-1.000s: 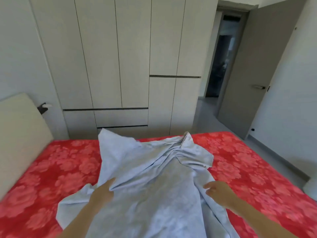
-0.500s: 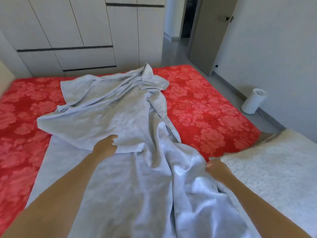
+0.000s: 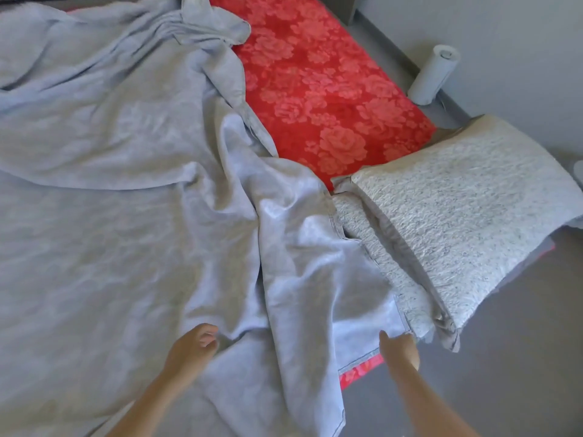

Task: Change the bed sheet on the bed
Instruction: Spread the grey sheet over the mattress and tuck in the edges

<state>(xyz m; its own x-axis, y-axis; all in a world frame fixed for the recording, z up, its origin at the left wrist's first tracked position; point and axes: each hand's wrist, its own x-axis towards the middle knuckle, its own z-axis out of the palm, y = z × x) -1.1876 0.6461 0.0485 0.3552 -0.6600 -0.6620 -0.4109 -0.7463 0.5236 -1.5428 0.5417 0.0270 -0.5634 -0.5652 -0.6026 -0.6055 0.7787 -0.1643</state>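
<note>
— What takes up most of the view?
— The bed [image 3: 318, 99], its red flowered cover bare along the far right side.
— And the sheet?
— The grey sheet [image 3: 110, 222] lies rumpled over the rest of the bed, bunched into long folds down the middle, with its hemmed edge running along the near right side.
— What is beside it?
— A white quilted pad [image 3: 467, 216], folded, lies on the bed's near right corner, touching the sheet's hem and hanging over the edge. Further off, a paper roll [image 3: 434, 74] stands upright on the floor [image 3: 504, 373] by the wall [image 3: 520, 42].
— The hands?
— The right hand [image 3: 399, 346] pinches the sheet's hemmed corner, thumb on top. The left hand [image 3: 189, 348] lies on the sheet with fingers curled at a fold; whether it grips cloth cannot be told.
</note>
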